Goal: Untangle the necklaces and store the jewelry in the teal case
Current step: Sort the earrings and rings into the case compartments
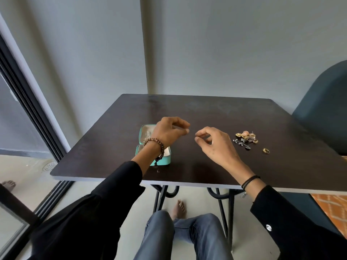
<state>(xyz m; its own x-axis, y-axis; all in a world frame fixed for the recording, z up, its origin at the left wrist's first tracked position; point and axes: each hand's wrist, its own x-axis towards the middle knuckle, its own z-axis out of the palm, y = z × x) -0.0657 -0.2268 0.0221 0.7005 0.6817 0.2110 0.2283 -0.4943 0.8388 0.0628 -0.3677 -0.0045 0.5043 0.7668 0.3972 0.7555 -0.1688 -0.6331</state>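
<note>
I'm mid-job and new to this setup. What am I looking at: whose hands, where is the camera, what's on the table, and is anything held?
There is no machine here. These are a person's two bare hands, filmed by one wide camera worn on their head, looking forward and down. The dark table carries an open teal case on the left, partly hidden behind the left hand. On the right lies a tangled jewelry pile, with a single gold ring apart from it. The left hand and the right hand hover above the table, fingertips pinched and facing each other. Each grip may hold a fine chain, but none shows, so I cannot tell.
</note>
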